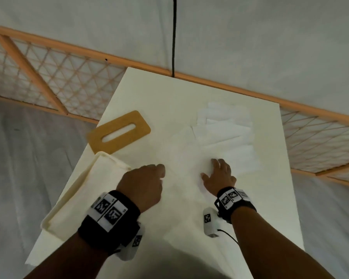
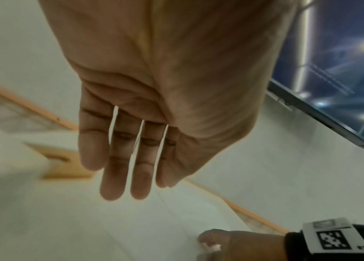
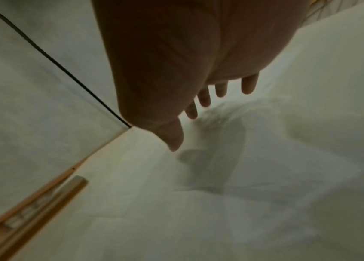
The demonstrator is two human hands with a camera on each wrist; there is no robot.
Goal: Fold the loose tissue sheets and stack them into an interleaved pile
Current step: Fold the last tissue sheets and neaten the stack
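No writing is legible to us. From left: a cream rectangular plastic tray (image 1: 69, 200), a tan slotted wooden lid (image 1: 119, 133), our left hand (image 1: 143, 184) with fingers straight, holding nothing, our right hand (image 1: 220, 176) spread flat over the white tissue sheets (image 1: 226, 133) on the cream tabletop (image 1: 169, 101).

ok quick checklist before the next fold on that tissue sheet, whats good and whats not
1. Left hand free: ok, fingers straight, holding nothing.
2. Right hand on the tissue sheet: ok, fingers spread; firm contact cannot tell.
3. Sheet lying flat: cannot tell, white on white and blurred.
4. Other tissue sheets out of the way: ok, farther back on the table.
5. Box lid and tray clear of the fold: ok, both off to the left.
6. Wrist cable off the sheet: cannot tell.
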